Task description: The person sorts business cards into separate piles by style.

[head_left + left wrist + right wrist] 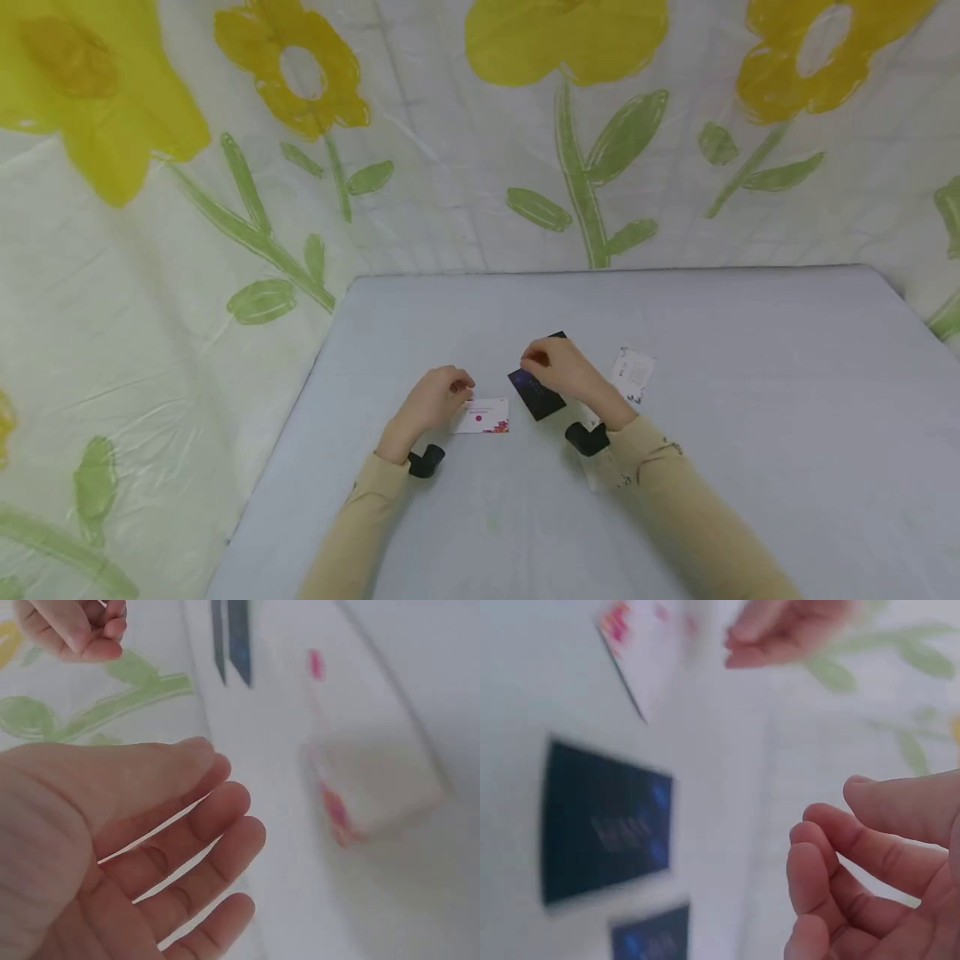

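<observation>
My left hand [456, 388] hovers low over the grey table [750, 433], just left of a white card with pink print [486, 415]. In the left wrist view this hand [225, 825] shows relaxed, spread fingers and holds nothing, with the white card [375, 787] lying beyond it. Above a black card [537, 395] is my right hand [536, 361]; a second black card [557, 336] peeks out behind it. The right wrist view shows the right hand's fingers [832, 847] loosely curled and empty, beside both dark cards [604, 821] [652, 937].
Another white card with small print [633, 372] lies to the right of my right hand. A plastic sheet with yellow flowers [300, 75] surrounds the table on the left and at the back. The table's left edge runs close to my left arm.
</observation>
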`<action>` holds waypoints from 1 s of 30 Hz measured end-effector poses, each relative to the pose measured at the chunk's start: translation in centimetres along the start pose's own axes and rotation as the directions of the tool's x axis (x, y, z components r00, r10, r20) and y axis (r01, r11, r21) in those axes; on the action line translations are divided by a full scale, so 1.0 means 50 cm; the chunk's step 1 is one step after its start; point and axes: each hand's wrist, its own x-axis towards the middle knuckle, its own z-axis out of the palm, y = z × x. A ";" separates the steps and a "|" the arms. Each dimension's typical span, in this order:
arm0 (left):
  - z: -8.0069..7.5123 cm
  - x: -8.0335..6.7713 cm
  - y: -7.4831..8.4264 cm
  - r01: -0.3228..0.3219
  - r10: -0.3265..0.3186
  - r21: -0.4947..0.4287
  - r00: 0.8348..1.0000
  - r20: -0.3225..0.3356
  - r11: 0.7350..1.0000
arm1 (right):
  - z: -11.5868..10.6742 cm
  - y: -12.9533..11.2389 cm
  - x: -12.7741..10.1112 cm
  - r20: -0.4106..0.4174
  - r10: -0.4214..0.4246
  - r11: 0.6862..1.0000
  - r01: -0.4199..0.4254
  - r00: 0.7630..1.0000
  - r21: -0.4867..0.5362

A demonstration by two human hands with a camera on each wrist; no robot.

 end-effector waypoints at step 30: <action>0.069 0.164 0.066 -0.366 0.334 0.038 0.883 0.330 0.930 | 0.085 0.032 -0.073 -0.160 0.248 0.850 -0.294 0.955 -0.437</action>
